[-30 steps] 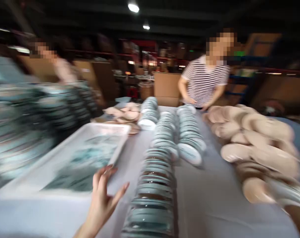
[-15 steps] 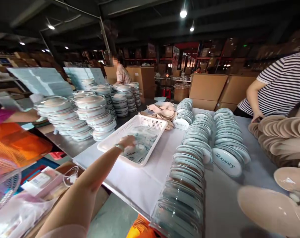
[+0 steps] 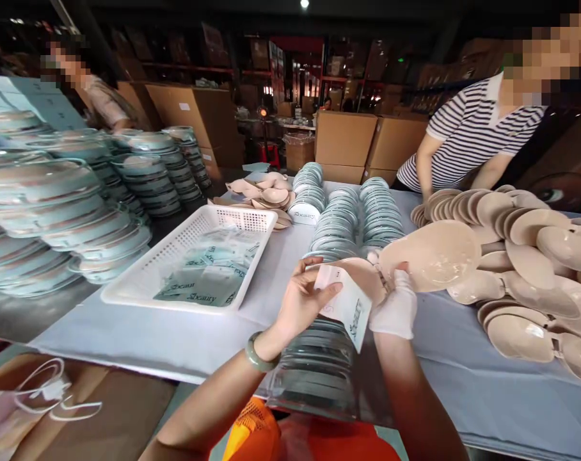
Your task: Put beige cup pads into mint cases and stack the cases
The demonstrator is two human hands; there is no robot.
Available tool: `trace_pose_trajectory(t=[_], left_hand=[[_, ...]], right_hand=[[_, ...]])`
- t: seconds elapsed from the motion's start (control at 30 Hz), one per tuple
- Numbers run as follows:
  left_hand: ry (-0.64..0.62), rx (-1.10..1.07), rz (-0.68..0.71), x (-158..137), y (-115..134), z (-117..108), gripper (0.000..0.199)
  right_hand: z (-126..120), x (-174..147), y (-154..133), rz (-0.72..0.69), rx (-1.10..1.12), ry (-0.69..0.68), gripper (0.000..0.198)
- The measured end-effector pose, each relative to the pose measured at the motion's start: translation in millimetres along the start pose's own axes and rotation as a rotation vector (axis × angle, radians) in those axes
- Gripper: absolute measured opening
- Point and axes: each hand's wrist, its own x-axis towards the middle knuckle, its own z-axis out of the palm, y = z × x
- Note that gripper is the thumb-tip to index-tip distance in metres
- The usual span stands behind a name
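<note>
My left hand (image 3: 304,301), bare with a bangle at the wrist, pinches a thin white sheet (image 3: 350,307) printed with "Sbeauty". The sheet is bent; I cannot tell whether it is film or a flat bag. My gloved right hand (image 3: 396,307) holds a beige stick-on bra (image 3: 432,256), two smooth cups joined by a small clasp. One cup lies partly behind the sheet and my fingers. Beneath both hands runs a row of light-blue oval cases (image 3: 314,362). To the left, a white plastic basket (image 3: 122,288) holds several printed translucent pieces (image 3: 208,272).
Beige bras (image 3: 516,326) pile up on the right of the cloth-covered table (image 3: 444,397). More lie behind the basket (image 3: 266,192). Stacked round cases (image 3: 74,205) stand at left. A person in a striped shirt (image 3: 468,128) leans over the far side; cartons (image 3: 345,141) stand behind.
My left hand has come out of the basket with a printed sheet and moved right, beside my right hand. The bra is now up in front of me. The view has turned right.
</note>
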Motion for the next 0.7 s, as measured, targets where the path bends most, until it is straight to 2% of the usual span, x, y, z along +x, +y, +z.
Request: trace_pose_trajectory(t=[0.07,0.13,0.17,0.2,0.27,0.33,0.37,0.4,0.47,0.53,0.6,0.67,0.7], left_hand=[[0.003,-0.064,-0.119,4,-13,4,0.029],[0.016,-0.167,-0.198,9,-17,-2,0.035],[0.021,-0.234,-0.211,10,-16,-7,0.04],[0.019,-0.307,-0.214,10,-13,-11,0.047],[-0.031,-0.439,-0.244,8,-4,-16,0.068],[-0.145,-0.51,-0.306,1,5,-20,0.092],[-0.218,-0.512,-0.326,-4,9,-24,0.103],[-0.299,-0.493,-0.327,-11,11,-28,0.111],[-0.386,-0.346,-0.266,-30,6,-40,0.107],[-0.297,-0.06,-0.159,-54,-10,-51,0.086],[-0.157,0.227,-0.112,-78,-34,-57,0.071],[-0.127,0.387,-0.155,-97,-57,-55,0.065],[-0.141,0.42,-0.183,-103,-66,-53,0.063]], right_hand=[[1,-8,-6,-0.205,-0.276,-0.093,0.056],[-2,-18,-17,-0.397,-0.562,-0.253,0.042],[-5,-23,-23,-0.487,-0.701,-0.368,0.043],[-7,-27,-28,-0.576,-0.831,-0.489,0.055],[-12,-33,-34,-0.812,-1.126,-0.702,0.066],[-17,-35,-32,-1.044,-1.267,-0.698,0.05],[-20,-36,-28,-1.087,-1.232,-0.636,0.042],[-23,-36,-24,-1.05,-1.15,-0.559,0.04],[-30,-39,-16,-0.837,-0.971,-0.443,0.04],[-36,-45,-12,-0.523,-0.846,-0.417,0.039],[-39,-51,-14,-0.161,-0.761,-0.528,0.038],[-38,-54,-21,0.236,-0.695,-0.754,0.039],[-37,-55,-24,0.383,-0.712,-0.862,0.039]])
